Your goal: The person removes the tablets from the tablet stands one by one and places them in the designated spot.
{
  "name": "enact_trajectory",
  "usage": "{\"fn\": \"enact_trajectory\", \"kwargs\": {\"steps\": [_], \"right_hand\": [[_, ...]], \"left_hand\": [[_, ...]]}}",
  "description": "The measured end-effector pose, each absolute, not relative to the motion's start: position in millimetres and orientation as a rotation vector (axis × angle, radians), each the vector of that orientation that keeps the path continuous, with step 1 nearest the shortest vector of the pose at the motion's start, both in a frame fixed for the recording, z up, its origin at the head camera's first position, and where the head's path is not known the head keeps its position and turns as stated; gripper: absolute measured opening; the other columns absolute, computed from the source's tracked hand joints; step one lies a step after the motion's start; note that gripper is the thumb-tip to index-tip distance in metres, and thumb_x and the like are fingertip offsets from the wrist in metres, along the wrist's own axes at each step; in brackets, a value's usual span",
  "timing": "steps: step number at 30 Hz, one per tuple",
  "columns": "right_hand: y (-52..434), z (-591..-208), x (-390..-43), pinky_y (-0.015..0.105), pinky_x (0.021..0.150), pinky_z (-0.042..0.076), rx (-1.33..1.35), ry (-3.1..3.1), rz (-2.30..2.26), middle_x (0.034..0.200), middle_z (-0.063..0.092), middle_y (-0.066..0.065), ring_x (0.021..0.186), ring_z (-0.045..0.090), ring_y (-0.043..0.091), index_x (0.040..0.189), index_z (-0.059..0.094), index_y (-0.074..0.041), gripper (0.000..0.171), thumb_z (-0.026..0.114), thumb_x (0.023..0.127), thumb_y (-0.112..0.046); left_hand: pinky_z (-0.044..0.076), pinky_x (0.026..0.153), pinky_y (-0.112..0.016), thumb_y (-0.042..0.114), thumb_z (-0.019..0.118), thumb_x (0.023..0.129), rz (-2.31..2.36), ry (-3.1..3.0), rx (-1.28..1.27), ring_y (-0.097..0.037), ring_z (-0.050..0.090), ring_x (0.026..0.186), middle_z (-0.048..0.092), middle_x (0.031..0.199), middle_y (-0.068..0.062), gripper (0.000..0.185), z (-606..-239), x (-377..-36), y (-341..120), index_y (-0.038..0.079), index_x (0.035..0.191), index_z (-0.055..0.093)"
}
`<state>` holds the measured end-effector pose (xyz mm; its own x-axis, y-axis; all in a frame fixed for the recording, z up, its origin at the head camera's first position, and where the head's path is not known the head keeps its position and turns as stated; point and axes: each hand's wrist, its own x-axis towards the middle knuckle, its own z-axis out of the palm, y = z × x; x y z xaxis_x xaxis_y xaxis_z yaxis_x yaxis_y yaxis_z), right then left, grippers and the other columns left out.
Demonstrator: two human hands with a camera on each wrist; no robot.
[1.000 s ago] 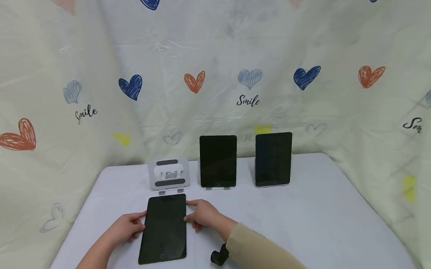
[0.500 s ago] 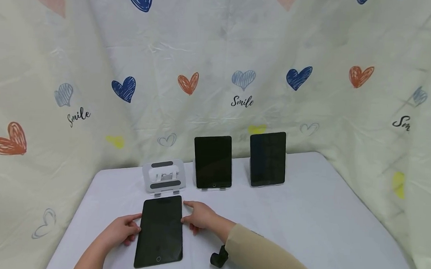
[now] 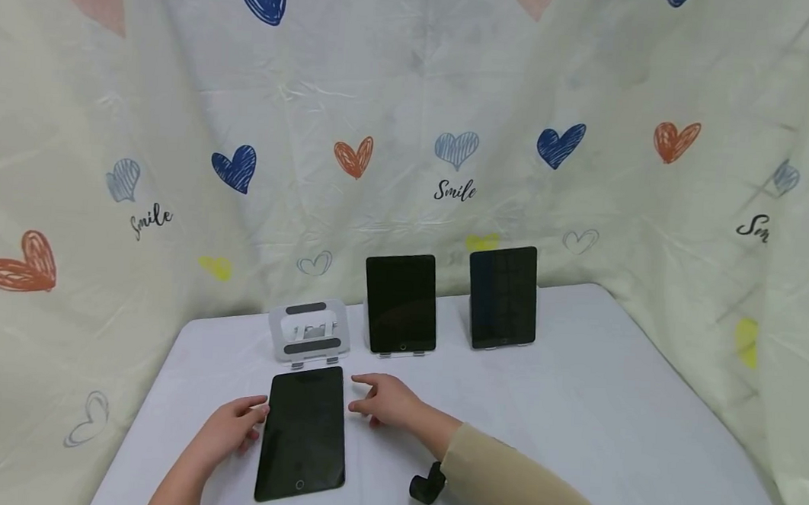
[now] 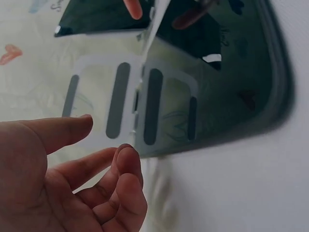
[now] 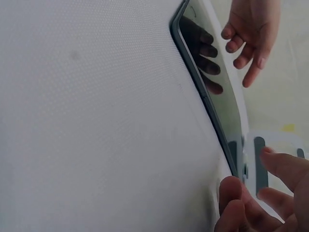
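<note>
The tablet (image 3: 303, 432) lies flat on the table (image 3: 574, 414), just in front of the empty stand (image 3: 309, 330). The left hand (image 3: 229, 426) and right hand (image 3: 388, 401) sit on either side of it, fingers loose and gripping nothing. To lift it cleanly, I judge both hands should slide fingertips under the long edges evenly, keeping the glass level and clear of the stand's lip.

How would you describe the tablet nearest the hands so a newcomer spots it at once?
On the white table, before the empty white stand, a dark tablet lies flat between the left hand and the right hand. The other two tablets stand propped upright at the back.
</note>
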<state>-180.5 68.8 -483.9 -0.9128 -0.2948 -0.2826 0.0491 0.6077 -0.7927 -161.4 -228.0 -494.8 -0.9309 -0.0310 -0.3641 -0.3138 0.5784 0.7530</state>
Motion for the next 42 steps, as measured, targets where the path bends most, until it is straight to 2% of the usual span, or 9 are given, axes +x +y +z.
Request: {"fn": "enact_trajectory", "kwargs": {"steps": [9, 20, 33, 42], "right_hand": [[83.2, -474.1, -181.6, 0.033, 0.06, 0.05, -0.222, 2.439, -1.284, 0.083, 0.063, 0.0, 0.065, 0.065, 0.022, 0.141, 0.057, -0.016, 0.058, 0.078, 0.087, -0.024], [108.3, -467.7, -181.5, 0.033, 0.063, 0.05, -0.223, 2.456, -1.298, 0.089, 0.064, 0.0, 0.072, 0.066, 0.025, 0.142, 0.056, -0.016, 0.057, 0.076, 0.089, -0.025], [142.2, -468.2, -187.7, 0.032, 0.061, 0.05, -0.216, 2.482, -1.297, 0.09, 0.065, 0.0, 0.074, 0.066, 0.024, 0.142, 0.056, -0.016, 0.055, 0.073, 0.091, -0.026], [163.6, -465.1, -195.8, 0.034, 0.065, 0.052, -0.197, 2.488, -1.347, 0.097, 0.068, 0.008, 0.075, 0.066, 0.024, 0.142, 0.055, -0.015, 0.053, 0.071, 0.093, -0.023]], "left_hand": [[0.053, 0.067, -0.033, 0.031, 0.055, 0.102, 1.298, 2.528, -0.208, -0.019, 0.061, 0.081, 0.066, 0.11, -0.013, 0.049, -478.5, -163.3, -210.0, 0.0, 0.14, 0.052], [0.054, 0.067, -0.035, 0.027, 0.056, 0.101, 1.351, 2.559, -0.094, -0.018, 0.061, 0.079, 0.067, 0.107, -0.013, 0.045, -469.7, -172.0, -184.0, 0.001, 0.138, 0.054], [0.055, 0.07, -0.035, 0.025, 0.059, 0.1, 1.395, 2.566, 0.001, -0.018, 0.062, 0.079, 0.066, 0.106, -0.012, 0.04, -473.7, -185.0, -153.7, 0.004, 0.135, 0.059], [0.055, 0.072, -0.036, 0.028, 0.06, 0.1, 1.424, 2.531, 0.111, -0.021, 0.063, 0.081, 0.066, 0.106, -0.013, 0.042, -469.4, -194.9, -131.3, 0.006, 0.137, 0.058]]}}
